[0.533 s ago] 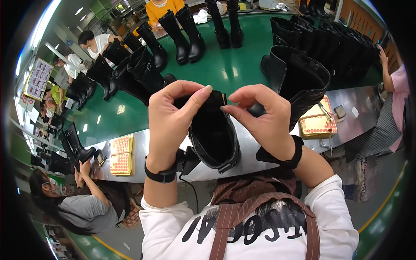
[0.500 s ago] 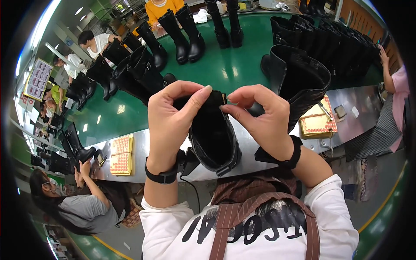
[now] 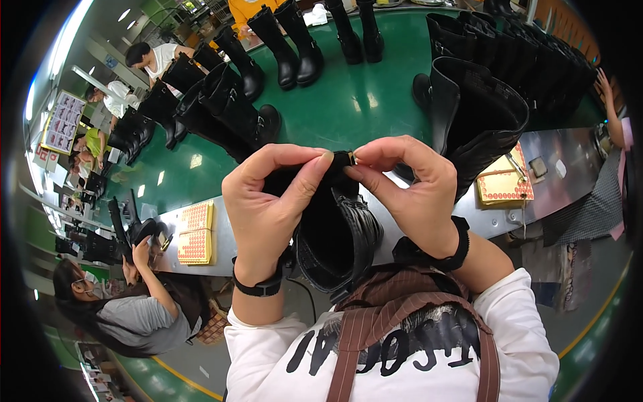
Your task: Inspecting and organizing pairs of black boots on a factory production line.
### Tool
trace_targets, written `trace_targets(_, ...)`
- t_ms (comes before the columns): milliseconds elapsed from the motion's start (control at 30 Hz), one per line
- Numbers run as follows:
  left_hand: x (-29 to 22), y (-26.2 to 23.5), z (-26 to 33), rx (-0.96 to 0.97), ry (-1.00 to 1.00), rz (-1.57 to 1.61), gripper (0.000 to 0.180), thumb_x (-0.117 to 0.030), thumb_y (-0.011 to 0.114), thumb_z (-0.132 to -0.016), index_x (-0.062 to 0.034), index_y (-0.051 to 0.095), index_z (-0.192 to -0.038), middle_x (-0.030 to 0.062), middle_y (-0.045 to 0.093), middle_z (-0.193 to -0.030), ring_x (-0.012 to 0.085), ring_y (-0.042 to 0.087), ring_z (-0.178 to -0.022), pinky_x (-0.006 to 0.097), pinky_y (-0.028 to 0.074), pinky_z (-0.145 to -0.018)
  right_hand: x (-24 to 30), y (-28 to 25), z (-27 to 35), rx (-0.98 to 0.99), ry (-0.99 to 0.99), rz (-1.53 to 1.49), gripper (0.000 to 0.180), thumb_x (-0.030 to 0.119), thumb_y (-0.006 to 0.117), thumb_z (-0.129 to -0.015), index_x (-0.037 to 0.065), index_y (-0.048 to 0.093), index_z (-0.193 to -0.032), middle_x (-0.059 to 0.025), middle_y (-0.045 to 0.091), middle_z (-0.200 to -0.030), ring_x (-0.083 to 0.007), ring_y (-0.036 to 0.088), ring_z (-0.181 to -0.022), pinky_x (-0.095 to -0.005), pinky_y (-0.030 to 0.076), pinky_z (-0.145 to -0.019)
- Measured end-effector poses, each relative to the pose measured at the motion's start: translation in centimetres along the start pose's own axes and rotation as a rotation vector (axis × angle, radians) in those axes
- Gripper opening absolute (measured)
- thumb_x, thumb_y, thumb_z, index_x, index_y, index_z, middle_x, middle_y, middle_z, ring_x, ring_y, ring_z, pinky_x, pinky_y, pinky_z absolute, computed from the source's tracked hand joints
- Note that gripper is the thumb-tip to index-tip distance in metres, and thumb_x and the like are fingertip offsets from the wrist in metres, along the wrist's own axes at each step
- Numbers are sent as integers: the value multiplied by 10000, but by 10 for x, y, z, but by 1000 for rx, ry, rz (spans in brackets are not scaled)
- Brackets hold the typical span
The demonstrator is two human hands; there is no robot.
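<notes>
I hold a tall black boot (image 3: pixel 335 241) up in front of my chest, its open shaft facing me. My left hand (image 3: pixel 268 201) grips the left side of the shaft, thumb and fingers pinching the top edge. On the right side, my right hand (image 3: pixel 408 191) pinches a small strap with a metal buckle (image 3: pixel 348 159) at the same top edge. Both wrists wear black bands.
A green conveyor table (image 3: pixel 355 107) carries several black boots, with a tall pair (image 3: pixel 482 114) just behind my hands. Yellow sheets (image 3: pixel 194 231) and another stack (image 3: pixel 506 184) lie on the grey metal ledge. A seated person (image 3: pixel 127 308) works at lower left; other people sit beyond.
My fingertips have drawn closer together at the boot's top edge, around the buckle. The boot sits slightly lower and more turned toward me.
</notes>
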State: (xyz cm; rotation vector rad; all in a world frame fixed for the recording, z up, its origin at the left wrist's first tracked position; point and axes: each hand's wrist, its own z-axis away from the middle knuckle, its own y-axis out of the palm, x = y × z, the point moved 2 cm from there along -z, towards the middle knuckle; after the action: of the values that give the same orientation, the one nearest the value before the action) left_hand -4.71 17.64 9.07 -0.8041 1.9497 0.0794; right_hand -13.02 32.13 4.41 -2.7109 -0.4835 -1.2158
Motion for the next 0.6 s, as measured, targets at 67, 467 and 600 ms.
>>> trace_targets(67,1,-1,1,11,6,27,92,-26,753,-794,17,707,-860,55,707,-803,95,642,-762,217,484,-718,-1,0,2,6,34,-21,192,0,780,-725,28,696,-896,-52,692,-813,-116,664,-689,-232,521,-648)
trace_targets(467,1,2,5,82,190,4,119,18,775,-728,7,708,-826,74,715,-803,159,684,-782,385,524,-896,1,-10,4,41,14,-88,151,17,792,-734,26,695,-849,-51,672,-819,-120,659,-716,-227,522,-661)
trace_targets(600,-2,4,7,103,229,-40,117,20,772,-728,7,707,-824,71,716,-801,167,690,-788,390,525,-895,2,-12,6,-13,-101,-40,161,-4,798,-715,27,697,-836,-59,675,-813,-122,653,-700,-229,520,-637)
